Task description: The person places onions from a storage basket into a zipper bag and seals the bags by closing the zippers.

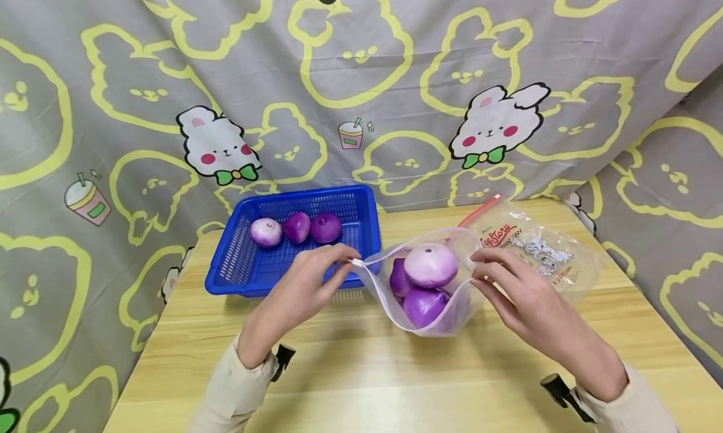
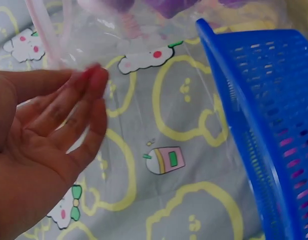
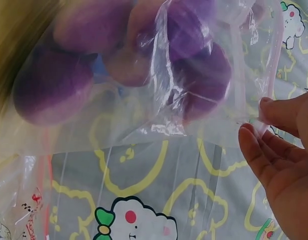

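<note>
A translucent zip bag point(image 1: 390, 310) stands with its mouth spread wide in the head view, several purple onions point(image 1: 431, 265) heaped inside. My left hand point(image 1: 302, 287) pinches the bag's left corner at the white slider point(image 1: 358, 263), between thumb and fingertips. At the opposite corner, my right hand point(image 1: 528, 301) pinches the rim. Through the plastic in the right wrist view, onions point(image 3: 53, 90) press against the bag wall, and the right hand point(image 3: 284, 155) grips the rim. The left hand point(image 2: 53, 120) shows close up in the left wrist view, where its hold on the plastic is blurred.
Left of the bag, a blue plastic basket point(image 1: 228, 282) holds 3 purple onions point(image 1: 297, 227). Behind the right hand lies a clear printed bag point(image 1: 565, 273) with a red slider strip point(image 1: 480, 209). A patterned curtain point(image 1: 395, 75) borders the wooden table point(image 1: 339, 383).
</note>
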{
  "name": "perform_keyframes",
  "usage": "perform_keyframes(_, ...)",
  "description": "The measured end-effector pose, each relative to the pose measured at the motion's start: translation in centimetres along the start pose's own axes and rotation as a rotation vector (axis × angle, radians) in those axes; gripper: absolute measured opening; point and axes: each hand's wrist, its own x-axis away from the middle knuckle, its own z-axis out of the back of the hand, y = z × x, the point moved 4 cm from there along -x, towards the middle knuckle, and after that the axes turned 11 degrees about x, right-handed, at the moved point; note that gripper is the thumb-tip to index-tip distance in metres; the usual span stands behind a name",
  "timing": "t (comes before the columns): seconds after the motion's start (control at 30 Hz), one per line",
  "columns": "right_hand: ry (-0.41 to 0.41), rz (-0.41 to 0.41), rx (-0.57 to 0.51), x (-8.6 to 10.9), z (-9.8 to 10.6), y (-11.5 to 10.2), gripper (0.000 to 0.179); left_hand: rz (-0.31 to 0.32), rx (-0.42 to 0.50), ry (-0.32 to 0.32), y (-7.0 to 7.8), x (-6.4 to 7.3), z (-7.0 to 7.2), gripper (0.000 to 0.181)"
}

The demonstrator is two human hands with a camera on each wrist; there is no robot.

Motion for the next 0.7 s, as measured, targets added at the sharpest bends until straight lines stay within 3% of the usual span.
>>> perform_keyframes(0.17,0.025,-0.001,-0.004,0.0,0.4,0.4,0.039,-0.017,0.06,0.059,-0.3,0.4,-0.1,0.006)
perform_keyframes(0.47,0.045,-0.083,-0.052,0.2,1.8,2.7,0.042,0.008,0.152,0.168,-0.6,1.0,0.7,0.004)
perform_keyframes(0.7,0.017,-0.113,-0.062,0.1,1.5,3.5,0.042,0.051,0.338,0.318,-0.5,1.2,-0.5,0.005)
